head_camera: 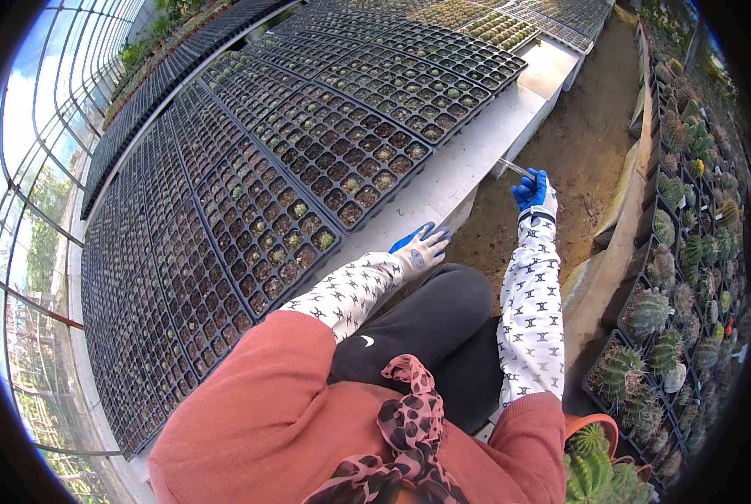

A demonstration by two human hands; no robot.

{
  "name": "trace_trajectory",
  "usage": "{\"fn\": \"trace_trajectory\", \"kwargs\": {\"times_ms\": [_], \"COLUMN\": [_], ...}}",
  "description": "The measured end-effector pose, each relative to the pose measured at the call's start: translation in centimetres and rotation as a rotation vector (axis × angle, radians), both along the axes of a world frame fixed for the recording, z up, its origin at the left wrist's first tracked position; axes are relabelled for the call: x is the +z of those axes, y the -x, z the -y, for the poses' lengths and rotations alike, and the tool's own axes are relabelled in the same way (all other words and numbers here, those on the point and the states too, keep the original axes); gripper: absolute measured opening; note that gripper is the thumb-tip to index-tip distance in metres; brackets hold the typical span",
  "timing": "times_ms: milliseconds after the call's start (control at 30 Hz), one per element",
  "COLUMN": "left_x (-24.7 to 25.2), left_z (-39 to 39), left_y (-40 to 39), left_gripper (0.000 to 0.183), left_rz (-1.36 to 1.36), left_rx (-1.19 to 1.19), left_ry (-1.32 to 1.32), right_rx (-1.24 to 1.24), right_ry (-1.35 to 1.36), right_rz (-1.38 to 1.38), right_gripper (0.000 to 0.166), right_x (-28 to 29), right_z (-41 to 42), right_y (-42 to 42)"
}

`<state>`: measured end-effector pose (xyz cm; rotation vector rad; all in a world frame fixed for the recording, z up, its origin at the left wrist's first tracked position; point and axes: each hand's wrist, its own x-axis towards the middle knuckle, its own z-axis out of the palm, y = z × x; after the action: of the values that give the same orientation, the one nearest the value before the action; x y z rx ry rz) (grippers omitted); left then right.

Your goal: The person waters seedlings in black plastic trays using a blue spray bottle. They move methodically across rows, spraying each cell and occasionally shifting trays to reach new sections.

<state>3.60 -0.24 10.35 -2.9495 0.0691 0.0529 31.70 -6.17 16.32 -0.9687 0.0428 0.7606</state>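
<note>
My right hand (534,191), in a white glove with a blue coated palm, grips a slim metal tool (513,166) that looks like tweezers. Its tip points left towards the bench edge, and the hand is above the dirt aisle. My left hand (418,249), gloved the same way, lies at the edge of the pale bench (407,211) beside my knee, fingers apart and holding nothing. Closest to it are black plastic cell trays, a front one (265,230) and its neighbour (344,151). Their cells hold dark soil, and some hold small round cactus seedlings (325,240).
More seedling trays (500,30) continue to the far end of the bench. Right of the dirt aisle (577,132), a low concrete border (618,208) fronts crates of larger cacti (646,312). A terracotta pot (605,429) with cacti stands by my right elbow. Greenhouse framing (19,189) curves at left.
</note>
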Motion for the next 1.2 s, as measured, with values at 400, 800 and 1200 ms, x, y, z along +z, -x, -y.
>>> {"fn": "trace_trajectory", "kwargs": {"times_ms": [400,800,1200], "left_x": [-12.3,-12.2,-11.2], "left_z": [5.0,3.8,3.6], "left_y": [4.7,4.6,5.8], "left_gripper": [0.036,0.035,0.035], "left_rz": [-0.602,-0.498,-0.543], "left_rx": [-0.294,-0.334,-0.297], "left_ry": [-0.042,0.077,0.097], "right_rx": [-0.225,-0.256,-0.103], "right_ry": [-0.019,0.138,0.088], "right_rz": [0.058,0.208,0.225], "right_gripper": [0.027,0.031,0.027], "right_x": [1.8,5.1,7.7], "right_z": [7.0,13.1,6.9], "right_y": [-1.8,-1.4,-3.5]}}
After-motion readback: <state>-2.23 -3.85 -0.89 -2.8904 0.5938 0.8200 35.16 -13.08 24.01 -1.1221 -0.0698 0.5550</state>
